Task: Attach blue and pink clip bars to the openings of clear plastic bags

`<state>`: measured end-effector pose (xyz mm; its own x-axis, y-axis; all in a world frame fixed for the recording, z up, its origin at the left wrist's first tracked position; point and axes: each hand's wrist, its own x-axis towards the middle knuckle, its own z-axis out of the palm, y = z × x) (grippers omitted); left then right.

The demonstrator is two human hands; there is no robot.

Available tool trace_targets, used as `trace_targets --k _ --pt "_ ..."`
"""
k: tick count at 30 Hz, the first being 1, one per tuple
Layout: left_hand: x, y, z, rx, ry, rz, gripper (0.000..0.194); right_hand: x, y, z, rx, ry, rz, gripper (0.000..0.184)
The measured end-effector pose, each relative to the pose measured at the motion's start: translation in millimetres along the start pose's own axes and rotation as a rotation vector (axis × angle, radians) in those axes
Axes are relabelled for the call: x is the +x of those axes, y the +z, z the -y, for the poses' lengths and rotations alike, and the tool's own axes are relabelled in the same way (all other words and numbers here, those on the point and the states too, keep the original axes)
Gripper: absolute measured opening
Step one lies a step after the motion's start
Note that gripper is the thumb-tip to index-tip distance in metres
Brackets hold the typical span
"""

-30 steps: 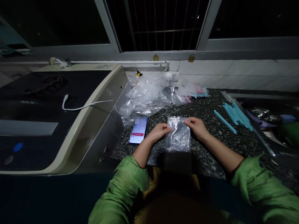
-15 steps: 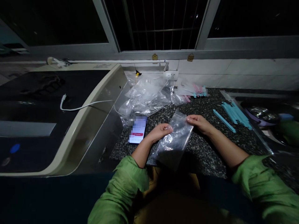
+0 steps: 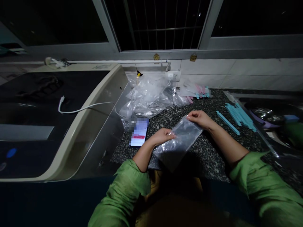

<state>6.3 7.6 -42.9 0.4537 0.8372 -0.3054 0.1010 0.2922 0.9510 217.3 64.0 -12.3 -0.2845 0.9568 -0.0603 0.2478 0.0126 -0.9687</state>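
Observation:
A clear plastic bag [image 3: 181,138] hangs tilted between my hands, over the front of the speckled counter [image 3: 208,157]. My left hand [image 3: 163,136] pinches its left side, thumb on top. At its top edge, my right hand [image 3: 200,119] grips it between thumb and fingers. The bag looks flat, with nothing visible inside. Just left of my left hand lies a phone [image 3: 139,132] with its screen lit. Several light-blue strips [image 3: 240,116] lie in a bunch to the right of my right hand, and a single blue strip [image 3: 227,122] rests apart from them.
A heap of clear plastic bags [image 3: 149,96] lies against the wall, beside bagged pink and blue strips [image 3: 200,90]. At left stands a washing machine [image 3: 94,110] with a white cable [image 3: 86,107] across it. A sink [image 3: 251,105] holding a metal bowl [image 3: 267,114] is at right.
The bag has turned, its top edge now leaning further right and its surface spread flatter. My right hand has shifted slightly up and left; my left hand keeps its hold.

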Motion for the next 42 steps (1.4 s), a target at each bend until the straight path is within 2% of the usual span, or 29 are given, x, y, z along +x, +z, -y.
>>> trace_targets --k 7,15,21,24,26,30,33,35,38,42 --pt "2 0.8 0 -0.011 -0.008 0.007 0.042 -4 -10 -1 -0.100 -0.104 -0.146 0.038" --pt "-5 2.0 -4 -0.028 0.008 0.095 0.045 -5 -2 -1 -0.091 -0.094 -0.049 0.039" --pt "5 10.4 -5 -0.050 0.098 -0.087 0.044 -7 10 3 -0.126 -0.090 0.034 0.037" --pt "9 10.7 -2 -0.044 0.081 -0.081 0.042 -6 12 4 -0.135 -0.085 0.039 0.037" --pt "10 8.6 -1 -0.040 0.110 -0.101 0.040 -4 10 3 -0.132 -0.094 -0.007 0.037" --pt "10 2.3 0 -0.088 0.258 -0.281 0.037 -7 0 -5 -0.095 -0.118 -0.164 0.041" --pt "11 0.2 -1 -0.115 0.314 -0.386 0.036 -13 1 -15 -0.023 -0.018 -0.079 0.043" --pt "11 0.7 0 -0.135 0.294 -0.380 0.035 -18 6 -21 0.033 0.033 -0.014 0.044" --pt "11 2.1 1 -0.169 0.248 -0.337 0.035 -22 16 -24 0.046 0.030 -0.005 0.044" --pt "13 1.3 5 -0.121 0.234 -0.408 0.031 -23 17 -23 -0.048 -0.023 -0.022 0.045"
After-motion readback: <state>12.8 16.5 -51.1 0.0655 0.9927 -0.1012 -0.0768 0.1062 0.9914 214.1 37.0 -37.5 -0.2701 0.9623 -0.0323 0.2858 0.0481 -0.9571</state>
